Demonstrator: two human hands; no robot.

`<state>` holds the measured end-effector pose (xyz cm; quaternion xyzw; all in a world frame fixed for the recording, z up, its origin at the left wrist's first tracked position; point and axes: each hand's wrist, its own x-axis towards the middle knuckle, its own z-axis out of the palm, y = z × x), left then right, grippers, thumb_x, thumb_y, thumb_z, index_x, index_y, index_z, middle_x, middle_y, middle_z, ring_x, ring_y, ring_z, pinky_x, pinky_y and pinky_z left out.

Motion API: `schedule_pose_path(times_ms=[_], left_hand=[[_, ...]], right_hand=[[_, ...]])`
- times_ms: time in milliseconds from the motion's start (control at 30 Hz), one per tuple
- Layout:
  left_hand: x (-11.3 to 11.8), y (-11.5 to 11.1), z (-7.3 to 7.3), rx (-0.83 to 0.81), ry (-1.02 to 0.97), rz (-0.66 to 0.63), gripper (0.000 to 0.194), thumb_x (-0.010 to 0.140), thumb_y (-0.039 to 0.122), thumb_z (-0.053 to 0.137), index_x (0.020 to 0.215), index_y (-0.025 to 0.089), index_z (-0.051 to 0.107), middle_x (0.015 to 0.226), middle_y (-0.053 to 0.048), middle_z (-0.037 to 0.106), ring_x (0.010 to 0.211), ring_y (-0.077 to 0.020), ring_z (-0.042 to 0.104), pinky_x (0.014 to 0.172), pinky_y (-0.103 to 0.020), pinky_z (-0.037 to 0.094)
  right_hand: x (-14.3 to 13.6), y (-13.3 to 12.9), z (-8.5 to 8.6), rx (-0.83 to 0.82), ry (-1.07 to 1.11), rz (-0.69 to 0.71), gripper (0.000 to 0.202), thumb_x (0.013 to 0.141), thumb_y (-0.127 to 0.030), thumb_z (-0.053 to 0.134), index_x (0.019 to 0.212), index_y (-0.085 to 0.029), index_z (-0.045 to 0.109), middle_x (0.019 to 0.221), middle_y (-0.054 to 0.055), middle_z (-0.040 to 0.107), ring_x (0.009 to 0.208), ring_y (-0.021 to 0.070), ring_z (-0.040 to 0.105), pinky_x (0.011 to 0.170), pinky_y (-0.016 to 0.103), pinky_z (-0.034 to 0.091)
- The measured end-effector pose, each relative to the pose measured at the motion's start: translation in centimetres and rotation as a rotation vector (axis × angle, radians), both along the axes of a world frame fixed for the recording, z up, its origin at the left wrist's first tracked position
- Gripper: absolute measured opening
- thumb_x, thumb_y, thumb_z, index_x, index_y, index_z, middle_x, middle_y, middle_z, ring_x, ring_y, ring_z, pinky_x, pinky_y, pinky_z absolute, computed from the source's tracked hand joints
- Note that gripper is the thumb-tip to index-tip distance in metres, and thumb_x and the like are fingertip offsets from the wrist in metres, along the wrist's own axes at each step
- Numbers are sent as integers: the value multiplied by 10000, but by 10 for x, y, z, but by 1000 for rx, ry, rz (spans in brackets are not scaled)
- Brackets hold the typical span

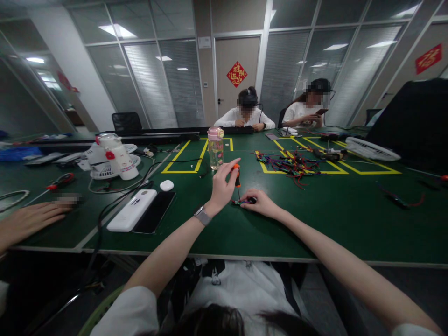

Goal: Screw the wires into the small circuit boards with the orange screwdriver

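Observation:
My left hand (222, 185), with a watch (202, 215) on its wrist, is closed around the handle of a screwdriver (238, 179) with an orange and black grip. The screwdriver stands nearly upright, its tip down at a small circuit board (236, 203) on the green table. Pressed low to the tabletop, my right hand (261, 203) grips the board's right side with its fingers. Something dark shows at those fingertips, too small to make out. Whether the tip sits in a screw cannot be seen.
A pink-lidded bottle (215, 151) stands just beyond my left hand. Tangled wired boards (292, 162) lie farther right. At left are a white power bank (135, 210), a phone (155, 213), a white case (167, 185) and another person's hand (38, 219). Two people sit opposite.

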<state>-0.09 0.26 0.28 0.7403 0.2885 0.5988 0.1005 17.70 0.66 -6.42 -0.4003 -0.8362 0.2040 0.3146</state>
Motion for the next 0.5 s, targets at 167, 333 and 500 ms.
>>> schedule_pose_path(times_ms=[167,333,500], left_hand=[[0,-2,2,42,-1,58,228,934,319,516,1089,218,650,891,-30,577,839,-146,555,801,-275,458],[0,-2,1,-8,18,-12,341,996,272,346,1278,215,527,1121,-74,611,1053,-172,567,943,-329,437],[0,-2,2,16,3,15,279,957,281,465,1199,210,583,1015,-56,629,945,-164,586,874,-307,458]], right_hand=[[0,0,-1,-1,5,-9,132,757,-241,709,871,-187,746,790,44,674,795,187,574,759,307,440],[0,0,1,-6,-4,-9,147,762,-244,704,888,-181,745,811,50,677,796,187,573,755,306,441],[1,-1,2,-7,-3,-6,147,762,-250,703,884,-180,745,806,49,679,800,189,574,770,313,440]])
